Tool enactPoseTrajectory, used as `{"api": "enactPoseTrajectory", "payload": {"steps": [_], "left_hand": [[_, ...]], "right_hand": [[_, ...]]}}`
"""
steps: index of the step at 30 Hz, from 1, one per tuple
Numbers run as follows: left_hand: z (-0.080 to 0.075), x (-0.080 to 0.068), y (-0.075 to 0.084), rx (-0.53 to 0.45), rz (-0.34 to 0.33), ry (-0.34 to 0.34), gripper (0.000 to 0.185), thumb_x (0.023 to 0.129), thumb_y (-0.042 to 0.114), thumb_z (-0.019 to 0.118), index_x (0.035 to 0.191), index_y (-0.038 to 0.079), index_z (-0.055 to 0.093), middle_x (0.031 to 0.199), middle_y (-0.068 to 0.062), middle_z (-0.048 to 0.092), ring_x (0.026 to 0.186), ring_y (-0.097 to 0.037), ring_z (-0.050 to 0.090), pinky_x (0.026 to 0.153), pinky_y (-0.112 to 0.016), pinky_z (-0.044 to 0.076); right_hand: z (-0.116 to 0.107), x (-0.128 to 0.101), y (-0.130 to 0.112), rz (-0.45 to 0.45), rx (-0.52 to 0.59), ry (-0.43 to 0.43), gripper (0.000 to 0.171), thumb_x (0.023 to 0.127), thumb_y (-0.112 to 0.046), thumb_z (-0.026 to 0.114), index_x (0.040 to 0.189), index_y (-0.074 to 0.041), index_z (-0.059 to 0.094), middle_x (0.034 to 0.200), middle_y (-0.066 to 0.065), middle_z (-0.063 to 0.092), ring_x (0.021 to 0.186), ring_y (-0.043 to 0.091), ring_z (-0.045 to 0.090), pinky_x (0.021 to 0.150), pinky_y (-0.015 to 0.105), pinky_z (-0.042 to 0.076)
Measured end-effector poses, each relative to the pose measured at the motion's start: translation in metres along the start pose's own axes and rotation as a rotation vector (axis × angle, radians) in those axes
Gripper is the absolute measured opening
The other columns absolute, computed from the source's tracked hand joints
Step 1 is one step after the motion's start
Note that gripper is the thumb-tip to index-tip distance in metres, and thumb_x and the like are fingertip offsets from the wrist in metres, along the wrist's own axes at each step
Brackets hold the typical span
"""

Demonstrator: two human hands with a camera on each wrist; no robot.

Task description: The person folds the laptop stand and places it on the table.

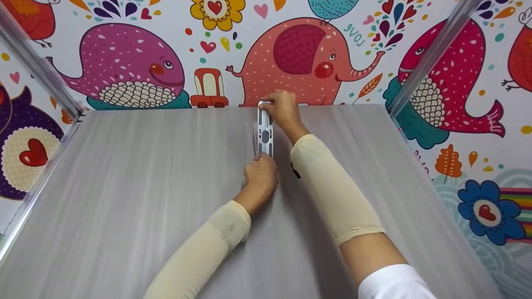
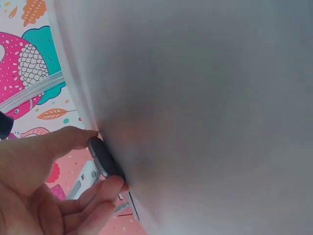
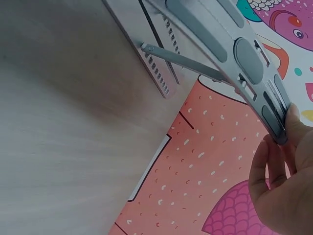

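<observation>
The whole back is taken up by a bright printed wall [image 1: 166, 37], whales, elephant and hearts splashed right across it! Below it the wide grey tabletop [image 1: 124, 187] is laid out to the foot of that wall, its far corners flanked by metal rails [image 1: 39, 58]. On to the arms: both are wrapped in cream sleeves [image 1: 336, 187], both stretched towards the far edge. And there, just in from that edge, a little right of its middle, the silver folding stand [image 1: 266, 118] is held! Its top plate [image 3: 229, 39] is slanted away from a slotted base [image 3: 133, 24], seen close to the tabletop; whether they touch cannot be told. By the right hand [image 1: 284, 109] the far end of the top plate is pinched, thumb on one side, fingers on the other, no gap left. By the left hand [image 1: 261, 174] the near end is gripped, a dark rounded pad [image 2: 105, 159] caught between thumb and bent fingers, low by the tabletop. Slimmer again, plate and base are linked by a metal strut [image 3: 186, 62], and smallest of all, a black tab [image 1: 295, 170] is spotted beside the right sleeve, near the wrist
</observation>
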State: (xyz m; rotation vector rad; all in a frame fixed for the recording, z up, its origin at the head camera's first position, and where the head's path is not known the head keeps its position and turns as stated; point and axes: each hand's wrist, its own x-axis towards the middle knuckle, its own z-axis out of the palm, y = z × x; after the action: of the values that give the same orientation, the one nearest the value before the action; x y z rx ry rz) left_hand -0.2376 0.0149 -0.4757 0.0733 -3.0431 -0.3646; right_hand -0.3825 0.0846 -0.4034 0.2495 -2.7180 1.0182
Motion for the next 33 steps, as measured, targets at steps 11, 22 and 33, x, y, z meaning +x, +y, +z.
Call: {"api": "enactPoseTrajectory", "payload": {"steps": [11, 22, 33], "left_hand": [[-0.006, -0.003, -0.020, 0.017, 0.047, -0.044, 0.037, 0.082, 0.015, 0.077, 0.110, -0.003, 0.061, 0.101, -0.021, 0.074, 0.087, -0.034, 0.074, 0.072, -0.048, 0.060], [-0.011, -0.003, -0.051, 0.022, 0.192, -0.057, 0.051, 0.078, 0.015, 0.082, 0.118, -0.006, 0.059, 0.100, -0.020, 0.075, 0.083, -0.038, 0.073, 0.069, -0.052, 0.059], [-0.020, 0.002, -0.084, 0.040, 0.332, -0.109, 0.060, 0.077, 0.023, 0.086, 0.122, -0.002, 0.056, 0.100, -0.020, 0.073, 0.082, -0.037, 0.070, 0.072, -0.053, 0.057]], "right_hand": [[0.002, -0.007, 0.008, -0.080, -0.001, 0.064, 0.028, 0.088, -0.029, 0.081, 0.114, -0.017, 0.080, 0.107, 0.000, 0.076, 0.095, 0.014, 0.066, 0.082, 0.023, 0.058], [-0.002, -0.015, 0.019, -0.101, 0.034, 0.105, 0.027, 0.087, -0.026, 0.082, 0.109, -0.010, 0.081, 0.097, 0.006, 0.072, 0.089, 0.020, 0.064, 0.078, 0.028, 0.058], [-0.007, -0.023, 0.022, -0.103, 0.019, 0.095, 0.026, 0.087, -0.027, 0.082, 0.106, -0.008, 0.080, 0.095, 0.007, 0.069, 0.091, 0.023, 0.067, 0.081, 0.029, 0.059]]}}
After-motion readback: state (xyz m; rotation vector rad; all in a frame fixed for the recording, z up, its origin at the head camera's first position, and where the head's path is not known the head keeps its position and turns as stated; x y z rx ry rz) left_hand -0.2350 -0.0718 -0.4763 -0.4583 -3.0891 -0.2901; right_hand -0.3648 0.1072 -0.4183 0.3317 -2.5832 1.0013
